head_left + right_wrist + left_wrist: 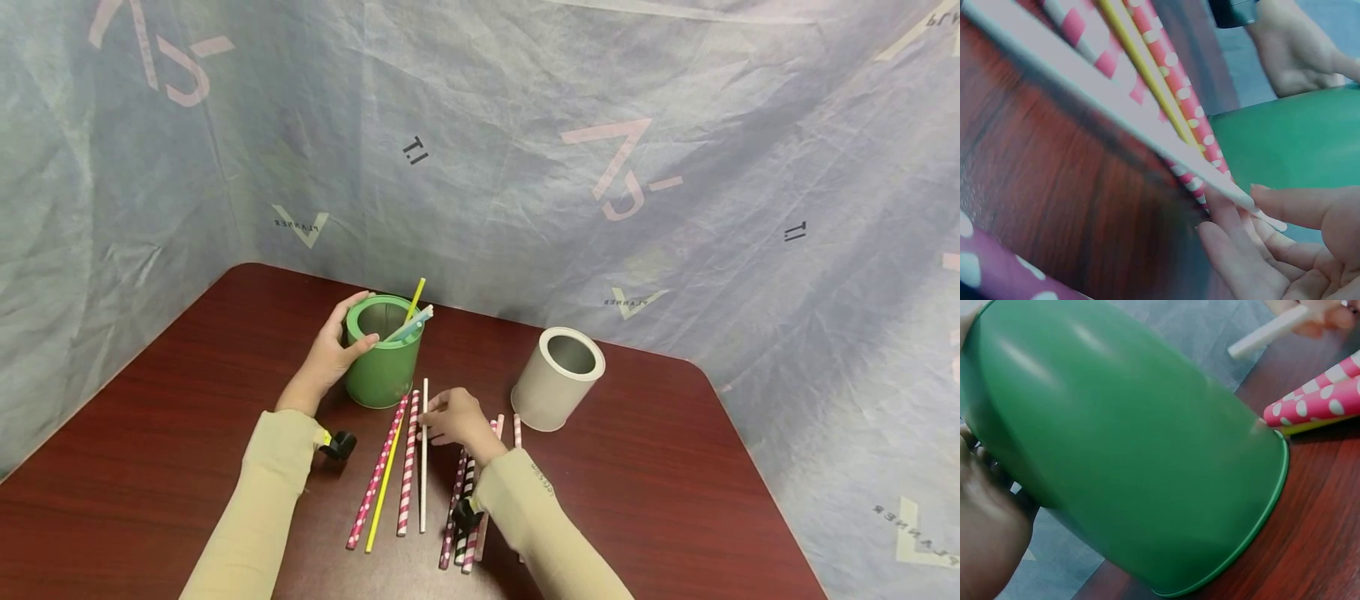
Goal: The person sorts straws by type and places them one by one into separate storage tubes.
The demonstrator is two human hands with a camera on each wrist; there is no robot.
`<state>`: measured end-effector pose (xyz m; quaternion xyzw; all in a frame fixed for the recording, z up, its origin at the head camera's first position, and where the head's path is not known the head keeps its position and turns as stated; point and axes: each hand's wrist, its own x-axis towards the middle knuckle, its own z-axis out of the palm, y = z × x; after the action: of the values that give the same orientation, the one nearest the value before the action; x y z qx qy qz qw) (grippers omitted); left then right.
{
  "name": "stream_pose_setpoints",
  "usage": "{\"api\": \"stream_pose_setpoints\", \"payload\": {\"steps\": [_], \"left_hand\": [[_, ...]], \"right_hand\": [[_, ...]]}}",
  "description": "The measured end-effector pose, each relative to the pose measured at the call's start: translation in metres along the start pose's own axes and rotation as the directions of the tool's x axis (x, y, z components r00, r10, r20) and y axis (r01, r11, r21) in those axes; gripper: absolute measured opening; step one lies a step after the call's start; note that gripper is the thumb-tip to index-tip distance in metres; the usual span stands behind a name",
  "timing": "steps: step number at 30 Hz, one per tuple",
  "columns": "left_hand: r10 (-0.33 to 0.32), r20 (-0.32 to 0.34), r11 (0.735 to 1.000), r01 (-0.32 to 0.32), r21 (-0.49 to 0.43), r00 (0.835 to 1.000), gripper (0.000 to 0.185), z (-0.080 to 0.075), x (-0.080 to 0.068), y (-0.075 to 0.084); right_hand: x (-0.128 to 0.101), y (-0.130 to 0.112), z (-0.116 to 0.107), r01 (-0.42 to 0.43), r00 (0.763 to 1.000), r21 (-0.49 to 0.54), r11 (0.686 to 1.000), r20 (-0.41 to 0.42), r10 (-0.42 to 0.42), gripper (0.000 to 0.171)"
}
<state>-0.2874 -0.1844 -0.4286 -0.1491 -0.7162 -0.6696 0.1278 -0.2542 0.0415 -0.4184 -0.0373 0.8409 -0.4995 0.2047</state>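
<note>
On the left, my left hand [330,352] grips a green can [382,375] near its rim, thumb at the front and fingers round the far side. A yellow straw [417,297] and light blue straws [414,326] lean out of it. With thumb and fingers, my right hand [459,419] pinches a white straw [1122,115] near its far end. Left of that straw lie a pink striped straw [408,467], a yellow straw [379,506] and a pink polka-dot straw [367,504]. The left fingers are mostly hidden behind the can.
A white can [553,392] stands to the right of my right hand. Several patterned straws, among them a purple dotted straw [450,533], lie partly hidden under my right forearm. A printed grey cloth [480,167] hangs behind the dark red table [660,500].
</note>
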Motion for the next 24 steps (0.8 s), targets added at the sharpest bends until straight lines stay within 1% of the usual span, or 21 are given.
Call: {"api": "stream_pose_setpoints", "payload": {"steps": [3, 5, 7, 10, 14, 20, 22, 24], "left_hand": [[-0.002, 0.002, 1.0, 0.002, 0.0, 1.0, 0.068, 0.0, 0.0, 0.001], [0.0, 0.001, 1.0, 0.0, -0.003, 1.0, 0.068, 0.001, 0.0, 0.001], [0.002, 0.0, 1.0, -0.002, -0.007, 1.0, 0.068, 0.001, 0.0, 0.001], [0.002, -0.002, 1.0, -0.003, -0.01, 1.0, 0.068, 0.001, 0.0, 0.002], [0.005, -0.004, 1.0, -0.005, -0.016, 1.0, 0.067, 0.0, -0.001, 0.002], [0.007, -0.005, 1.0, -0.007, -0.027, 1.0, 0.067, 0.001, 0.0, 0.002], [0.012, -0.003, 1.0, -0.012, -0.02, 1.0, 0.068, 0.001, 0.0, 0.002], [0.011, -0.002, 1.0, -0.011, -0.018, 1.0, 0.067, 0.001, 0.0, 0.001]], "right_hand": [[-0.002, -0.001, -0.004, 0.033, 0.999, 0.09, 0.995, -0.004, -0.033, 0.015], [-0.003, -0.002, -0.005, 0.078, 0.997, 0.121, 0.99, -0.019, -0.076, 0.018], [-0.005, -0.004, -0.007, 0.126, 0.992, 0.132, 0.983, -0.039, -0.121, 0.019], [-0.01, -0.01, -0.009, 0.199, 0.978, 0.112, 0.974, -0.087, -0.19, 0.018], [-0.016, -0.018, -0.012, 0.285, 0.95, 0.054, 0.957, -0.152, -0.274, 0.014], [-0.029, -0.032, -0.018, 0.377, 0.91, 0.01, 0.926, -0.188, -0.369, 0.015], [-0.032, -0.037, -0.019, 0.412, 0.892, -0.01, 0.911, -0.201, -0.406, 0.015], [-0.035, -0.04, -0.019, 0.449, 0.866, -0.046, 0.892, -0.222, -0.448, 0.015]]}}
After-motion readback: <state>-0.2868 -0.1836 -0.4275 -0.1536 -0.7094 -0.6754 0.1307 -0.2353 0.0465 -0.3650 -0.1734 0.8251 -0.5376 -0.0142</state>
